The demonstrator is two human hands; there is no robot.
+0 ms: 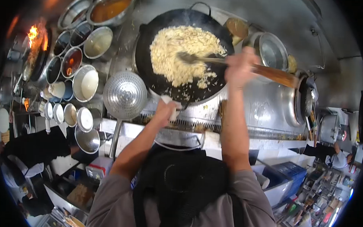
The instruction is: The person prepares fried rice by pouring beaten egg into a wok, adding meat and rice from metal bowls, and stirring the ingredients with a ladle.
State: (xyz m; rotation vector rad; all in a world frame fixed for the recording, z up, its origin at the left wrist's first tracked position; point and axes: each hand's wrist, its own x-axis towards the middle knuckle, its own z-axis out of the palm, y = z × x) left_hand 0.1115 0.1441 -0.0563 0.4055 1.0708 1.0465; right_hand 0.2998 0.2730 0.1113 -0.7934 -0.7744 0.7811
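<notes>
A large black wok [145, 74] holds a heap of pale yellow fried rice [172, 45], with scattered bits toward its near side. My right hand [242, 67] is wrapped round the wooden handle of a long ladle [274, 74], slightly blurred; the ladle's dark head rests in the rice. At the wok's near edge, my left hand [165, 113] is closed on a white cloth [172, 109], beside the wok's near handle.
A perforated strainer [125, 94] lies left of the wok. Metal bowls of sauces [85, 83] fill the left side. Flames [33, 35] rise at far left, near another person [32, 146]. A metal pot [273, 50] stands at the right, and a person [340, 158] is at far right.
</notes>
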